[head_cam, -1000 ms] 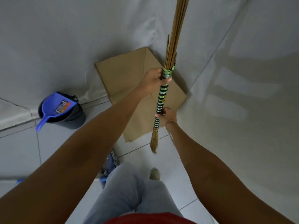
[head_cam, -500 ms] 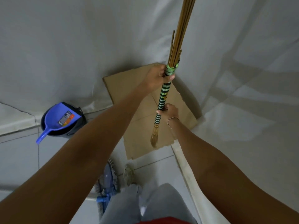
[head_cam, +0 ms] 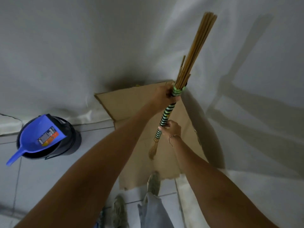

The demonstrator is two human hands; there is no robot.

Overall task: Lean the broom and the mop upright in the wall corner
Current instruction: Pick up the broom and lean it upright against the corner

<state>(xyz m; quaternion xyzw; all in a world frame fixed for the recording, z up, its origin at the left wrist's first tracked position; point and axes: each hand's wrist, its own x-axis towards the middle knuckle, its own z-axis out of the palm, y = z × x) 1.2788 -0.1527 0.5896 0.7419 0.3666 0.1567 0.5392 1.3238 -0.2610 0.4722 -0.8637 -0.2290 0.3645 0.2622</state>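
White walls meet in a corner (head_cam: 185, 74) ahead, above a pale tiled floor (head_cam: 41, 178). Flat cardboard (head_cam: 131, 104) lies on the floor in that corner, running out toward the person's feet.

Both hands hold the broom (head_cam: 166, 116) over the cardboard, close to the corner. It is tilted, with its upper end leaning toward the right wall. The left hand (head_cam: 164, 96) is the higher grip, fingers wrapped shut around the shaft just at the light green binding. The right hand (head_cam: 171, 129) is the lower grip, closed on the black-and-green striped part of the shaft; a thin bracelet (head_cam: 174, 137) sits on that wrist. Above the green binding a bundle of long tan sticks fans slightly upward against the wall. Below the right hand a short tuft of straw-coloured fibres hangs down, and it seems to be just clear of the cardboard, though the angle makes contact hard to judge.

At the left, a dark bucket (head_cam: 72, 142) stands on the tiles near the left wall, well apart from the broom. A blue dustpan (head_cam: 32, 139) rests in its mouth, its handle sticking out over the rim toward the lower left.

At the bottom, two shoes (head_cam: 153, 181) and a grey trouser leg (head_cam: 154, 211) show; the forward shoe touches the near edge of the cardboard.
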